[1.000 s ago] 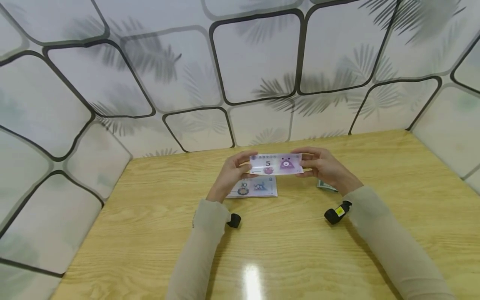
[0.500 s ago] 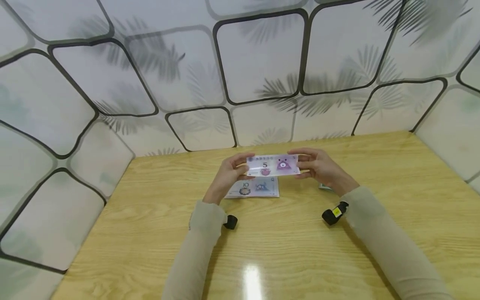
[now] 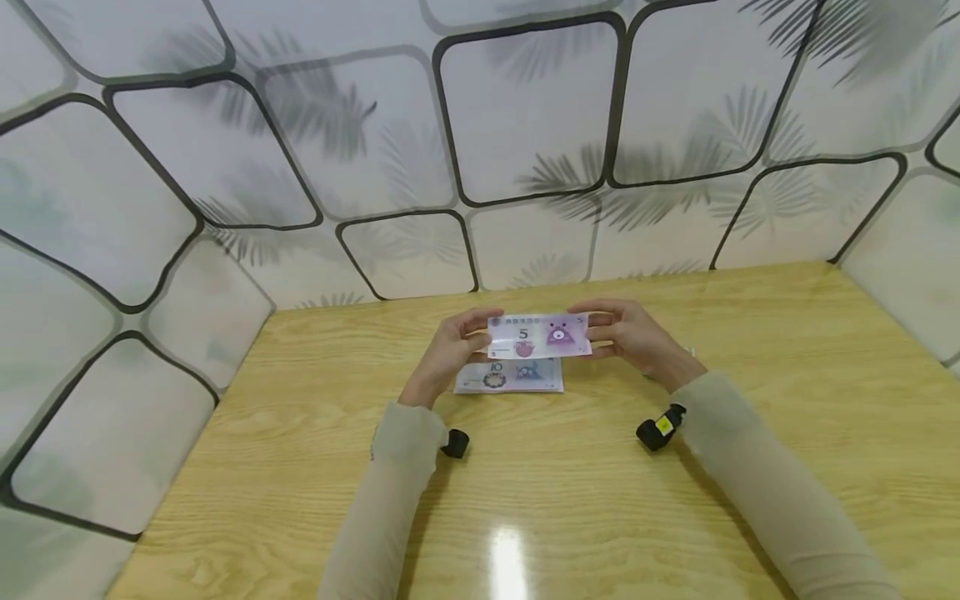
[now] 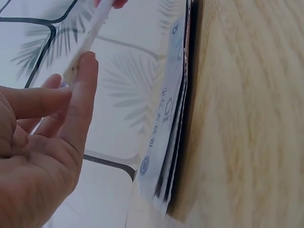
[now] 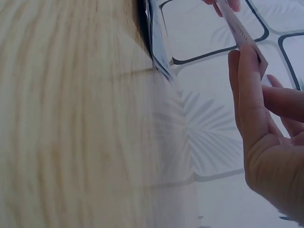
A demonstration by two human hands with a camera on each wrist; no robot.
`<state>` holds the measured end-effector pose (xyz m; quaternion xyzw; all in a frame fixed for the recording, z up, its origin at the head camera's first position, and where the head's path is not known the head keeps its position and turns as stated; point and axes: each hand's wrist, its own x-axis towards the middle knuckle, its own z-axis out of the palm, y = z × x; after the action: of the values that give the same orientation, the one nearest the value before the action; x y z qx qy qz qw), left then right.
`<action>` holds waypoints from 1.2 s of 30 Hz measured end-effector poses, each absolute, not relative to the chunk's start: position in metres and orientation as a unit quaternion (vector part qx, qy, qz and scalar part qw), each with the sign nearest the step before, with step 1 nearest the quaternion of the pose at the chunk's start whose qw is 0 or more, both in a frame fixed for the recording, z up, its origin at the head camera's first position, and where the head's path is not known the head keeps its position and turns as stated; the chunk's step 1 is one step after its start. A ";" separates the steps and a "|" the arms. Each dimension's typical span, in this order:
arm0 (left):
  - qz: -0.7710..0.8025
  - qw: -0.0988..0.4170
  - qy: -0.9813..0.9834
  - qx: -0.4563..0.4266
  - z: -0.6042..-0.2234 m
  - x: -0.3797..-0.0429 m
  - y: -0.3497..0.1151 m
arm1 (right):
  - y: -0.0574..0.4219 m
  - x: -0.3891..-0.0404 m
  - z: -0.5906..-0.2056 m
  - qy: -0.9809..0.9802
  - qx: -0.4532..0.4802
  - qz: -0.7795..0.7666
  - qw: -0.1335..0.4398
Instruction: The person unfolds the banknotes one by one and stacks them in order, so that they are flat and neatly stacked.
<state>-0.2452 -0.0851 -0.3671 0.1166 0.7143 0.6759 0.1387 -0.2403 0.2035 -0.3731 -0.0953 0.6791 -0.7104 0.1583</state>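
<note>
A purple play banknote marked 5 is stretched level between both hands, raised off the table. My left hand pinches its left end between thumb and fingers; my right hand pinches the right end. Seen from the left wrist, the note appears nearly edge-on above the left hand. Just under it on the table lies a small stack of bluish banknotes, the top one marked 10. The left wrist view shows several layers in that stack. From the right wrist, the right hand holds the note's corner.
A wooden table spans the view, backed by a patterned wall with side panels. Behind the right wrist a small bit of another paper peeks out, mostly hidden. Black wrist cameras sit at both cuffs.
Both hands and the purple note have shifted slightly left and a little lower in the head view. The greenish paper behind the right hand has become almost fully covered. The grip is unchanged.
</note>
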 end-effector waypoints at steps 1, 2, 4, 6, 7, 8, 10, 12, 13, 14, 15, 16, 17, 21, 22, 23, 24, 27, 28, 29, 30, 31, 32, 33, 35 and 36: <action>0.673 0.140 0.717 0.113 -0.366 -0.245 -0.086 | 0.202 -0.241 -0.374 0.685 -0.093 -0.704 0.160; 0.669 0.141 0.721 0.109 -0.366 -0.245 -0.087 | 0.201 -0.241 -0.374 0.690 -0.091 -0.700 0.162; 0.666 0.143 0.726 0.100 -0.365 -0.246 -0.089 | 0.198 -0.242 -0.374 0.694 -0.087 -0.695 0.169; 0.663 0.147 0.728 0.092 -0.366 -0.246 -0.090 | 0.196 -0.242 -0.374 0.695 -0.081 -0.692 0.178; 0.663 0.149 0.728 0.086 -0.367 -0.246 -0.091 | 0.195 -0.242 -0.374 0.695 -0.081 -0.690 0.184; 0.664 0.151 0.727 0.081 -0.368 -0.245 -0.092 | 0.194 -0.241 -0.374 0.696 -0.079 -0.688 0.190; 0.668 0.154 0.724 0.074 -0.369 -0.244 -0.094 | 0.191 -0.241 -0.374 0.699 -0.077 -0.682 0.201; 0.670 0.153 0.723 0.067 -0.370 -0.243 -0.096 | 0.189 -0.241 -0.374 0.704 -0.075 -0.675 0.209; 0.672 0.153 0.722 0.067 -0.370 -0.243 -0.097 | 0.188 -0.241 -0.374 0.706 -0.078 -0.672 0.211; 0.673 0.155 0.720 0.068 -0.370 -0.242 -0.098 | 0.188 -0.241 -0.374 0.706 -0.077 -0.671 0.212; 0.673 0.156 0.720 0.070 -0.370 -0.241 -0.099 | 0.187 -0.241 -0.374 0.705 -0.077 -0.672 0.213; 0.673 0.159 0.719 0.071 -0.370 -0.241 -0.100 | 0.186 -0.242 -0.374 0.705 -0.076 -0.673 0.212; 0.674 0.162 0.717 0.071 -0.370 -0.241 -0.101 | 0.186 -0.242 -0.374 0.705 -0.076 -0.673 0.211; 0.674 0.173 0.715 0.067 -0.372 -0.243 -0.103 | 0.183 -0.243 -0.376 0.702 -0.075 -0.674 0.215; 0.674 0.175 0.715 0.065 -0.373 -0.244 -0.102 | 0.183 -0.243 -0.376 0.702 -0.076 -0.673 0.218; 0.673 0.176 0.715 0.063 -0.373 -0.245 -0.102 | 0.182 -0.243 -0.376 0.703 -0.077 -0.672 0.222; 0.670 0.177 0.718 0.062 -0.373 -0.245 -0.101 | 0.182 -0.243 -0.377 0.702 -0.076 -0.671 0.225; 0.657 0.178 0.729 0.064 -0.373 -0.247 -0.100 | 0.181 -0.244 -0.377 0.704 -0.080 -0.667 0.230; 0.651 0.177 0.735 0.067 -0.374 -0.247 -0.099 | 0.180 -0.245 -0.377 0.706 -0.080 -0.666 0.229; 0.644 0.175 0.741 0.069 -0.373 -0.247 -0.099 | 0.180 -0.245 -0.377 0.708 -0.081 -0.664 0.227; 0.639 0.173 0.746 0.071 -0.374 -0.247 -0.099 | 0.180 -0.245 -0.377 0.711 -0.084 -0.661 0.225; 0.636 0.171 0.749 0.073 -0.374 -0.247 -0.099 | 0.179 -0.245 -0.377 0.713 -0.087 -0.659 0.223; 0.633 0.168 0.752 0.073 -0.373 -0.247 -0.099 | 0.179 -0.246 -0.377 0.716 -0.089 -0.657 0.220; 0.633 0.165 0.753 0.071 -0.373 -0.247 -0.099 | 0.178 -0.246 -0.377 0.717 -0.089 -0.656 0.218; 0.635 0.156 0.754 0.064 -0.373 -0.247 -0.100 | 0.177 -0.246 -0.376 0.721 -0.090 -0.652 0.215; 0.636 0.151 0.754 0.060 -0.372 -0.247 -0.101 | 0.176 -0.246 -0.376 0.723 -0.091 -0.651 0.214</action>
<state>-0.2472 -0.1009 -0.3725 0.0597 0.7543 0.6362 0.1510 -0.2459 0.1757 -0.3762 -0.0908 0.7227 -0.6511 0.2135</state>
